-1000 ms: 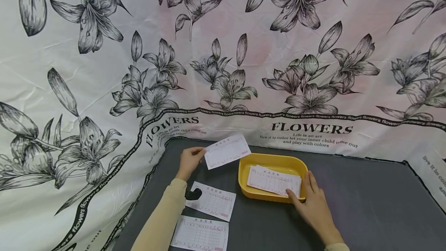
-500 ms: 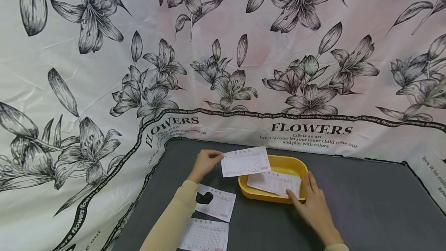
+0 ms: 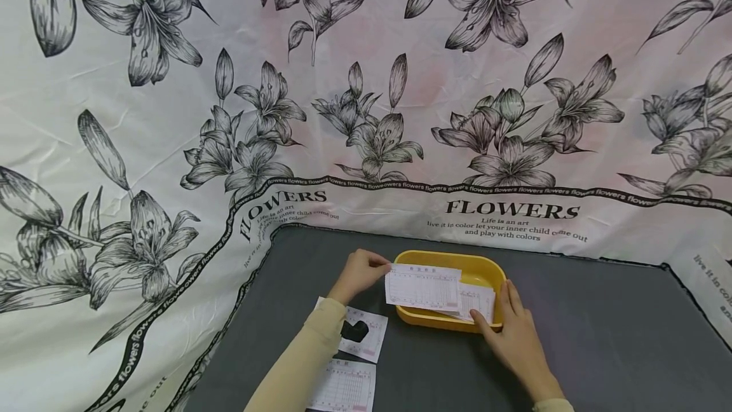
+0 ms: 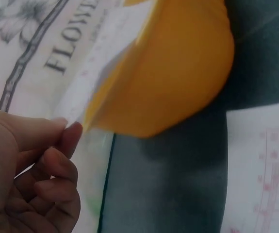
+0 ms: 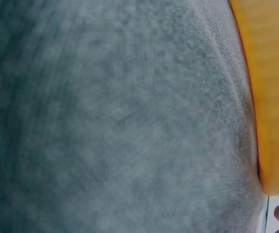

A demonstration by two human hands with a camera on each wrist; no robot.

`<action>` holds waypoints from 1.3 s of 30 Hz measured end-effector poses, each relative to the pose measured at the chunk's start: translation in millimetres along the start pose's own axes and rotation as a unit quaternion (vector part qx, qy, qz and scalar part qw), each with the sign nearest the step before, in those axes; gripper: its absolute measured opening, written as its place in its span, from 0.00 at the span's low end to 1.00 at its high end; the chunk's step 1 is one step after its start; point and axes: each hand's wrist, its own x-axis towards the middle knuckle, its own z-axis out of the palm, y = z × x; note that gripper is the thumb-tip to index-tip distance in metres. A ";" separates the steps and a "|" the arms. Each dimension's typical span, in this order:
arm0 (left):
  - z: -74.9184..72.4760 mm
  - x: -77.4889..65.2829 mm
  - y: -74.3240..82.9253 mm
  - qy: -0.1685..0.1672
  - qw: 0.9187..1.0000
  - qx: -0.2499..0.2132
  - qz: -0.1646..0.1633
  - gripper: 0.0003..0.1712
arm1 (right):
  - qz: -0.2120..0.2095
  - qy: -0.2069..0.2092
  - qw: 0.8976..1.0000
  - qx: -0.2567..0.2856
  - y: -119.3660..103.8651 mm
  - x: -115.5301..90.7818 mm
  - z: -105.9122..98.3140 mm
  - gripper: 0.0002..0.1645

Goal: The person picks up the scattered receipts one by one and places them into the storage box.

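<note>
Between thumb and index finger, my left hand [image 3: 360, 272] pinches the left edge of a white printed form [image 3: 422, 287] with a ruled table. The form hangs over the left part of a yellow plastic basin [image 3: 483, 264]. Inside the basin lie more such forms [image 3: 479, 301], partly covered by the held one. At the basin's near right corner my right hand [image 3: 517, 342] holds the rim, thumb at the near side and fingers along the right side. The left wrist view shows the left fingertips on the paper's corner beside the basin's wall [image 4: 178, 73].
Two more printed forms, an upper one [image 3: 372, 329] and a lower one [image 3: 349, 386], lie on the dark grey tabletop [image 3: 617, 336], partly hidden by the left sleeve [image 3: 297, 361]. A flower-printed cloth [image 3: 377, 221] hangs behind the table.
My left hand has carried the pinched form rightward and down, from left of the basin to over it. My right hand and the basin have stayed in place.
</note>
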 end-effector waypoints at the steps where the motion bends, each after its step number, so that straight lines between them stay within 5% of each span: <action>1: 1.5 0.1 2.9 -0.006 1.000 0.006 0.001 0.10 | 0.001 -0.001 1.000 0.001 -0.1 -0.1 0.2 0.64; 14: 22.7 8.4 30.5 -0.047 0.996 0.070 0.005 0.09 | 0.006 0.000 1.000 0.000 1.4 0.2 1.3 0.64; 24: 41.2 16.8 34.0 -0.036 0.990 0.137 0.006 0.08 | 0.005 -0.001 1.000 0.005 1.6 0.6 0.5 0.64; 31: 51.1 19.0 36.5 -0.031 0.971 0.236 -0.018 0.08 | -0.001 0.007 1.000 0.009 1.7 1.6 1.4 0.64; 39: 54.7 16.8 45.5 -0.037 0.952 0.305 -0.009 0.09 | 0.001 0.009 1.000 0.011 3.0 0.4 2.2 0.63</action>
